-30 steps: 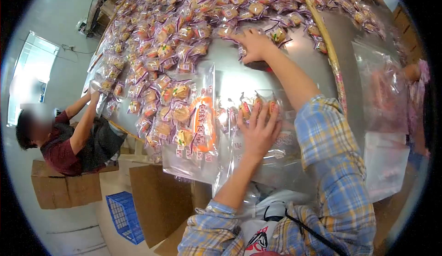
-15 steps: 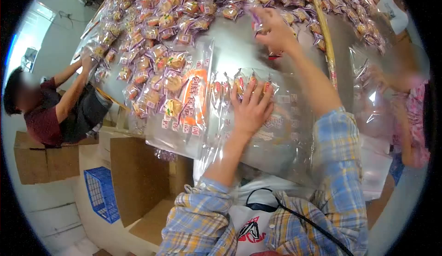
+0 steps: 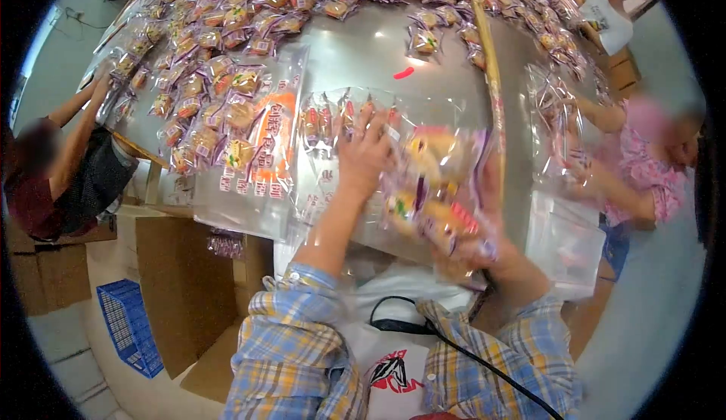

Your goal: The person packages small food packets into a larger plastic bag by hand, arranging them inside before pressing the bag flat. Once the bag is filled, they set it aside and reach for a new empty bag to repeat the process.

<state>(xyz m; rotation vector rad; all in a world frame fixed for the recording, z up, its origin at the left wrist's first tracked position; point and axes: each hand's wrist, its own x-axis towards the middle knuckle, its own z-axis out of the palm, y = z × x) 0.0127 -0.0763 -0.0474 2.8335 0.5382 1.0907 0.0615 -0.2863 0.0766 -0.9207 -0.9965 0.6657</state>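
Observation:
My left hand [image 3: 366, 151] lies on a clear printed bag [image 3: 321, 204], fingers over a row of small wrapped packs [image 3: 325, 117] inside it. Close to my body, at the right, my right hand [image 3: 476, 257] is blurred and partly hidden behind several wrapped cakes [image 3: 439, 155] in clear and purple film; it holds them. Left of my left hand lies another clear bag with orange print [image 3: 276, 140], with wrapped cakes on its left part. A red strip [image 3: 404, 73] rests on the metal table [image 3: 363, 46].
Many wrapped cakes [image 3: 227, 12] cover the far side. A yellow pole [image 3: 490, 65] crosses the table at right. People stand at left [image 3: 57, 151], right [image 3: 643, 159] and far right [image 3: 609, 15]. Below left are a cardboard box [image 3: 174, 291] and a blue crate [image 3: 128, 329].
My right hand has come back from the far pile toward my body, now with several wrapped cakes. My left hand is still on the bag. The whole view has shifted.

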